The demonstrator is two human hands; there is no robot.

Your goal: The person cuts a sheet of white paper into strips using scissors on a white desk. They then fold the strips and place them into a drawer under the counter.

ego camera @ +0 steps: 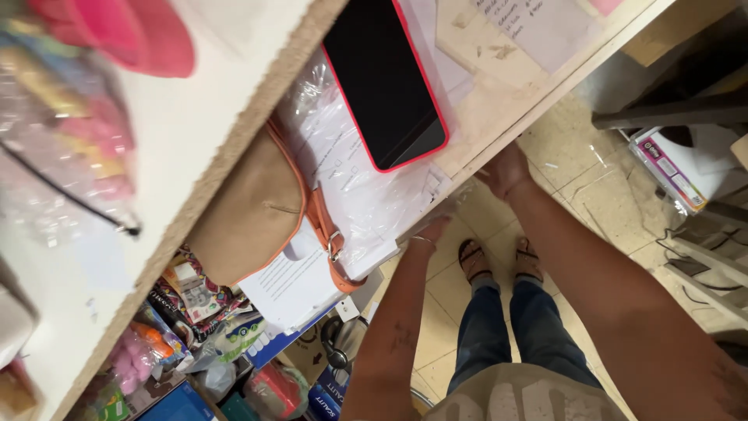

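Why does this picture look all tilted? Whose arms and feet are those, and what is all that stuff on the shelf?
The picture comes from a small camera worn on a person's head, looking down, so you see that person's own arms, blue jeans and sandals on the tiled floor. It looks tilted because the head is leaning.

Both hands reach under the edge of a wooden shelf. The left hand and the right hand touch crinkly clear plastic wrap there; whether the fingers are closed on it, I cannot tell.

On the shelf lie a dark phone in a red case, papers in plastic and a tan bag with an orange strap. Below are colourful packets.
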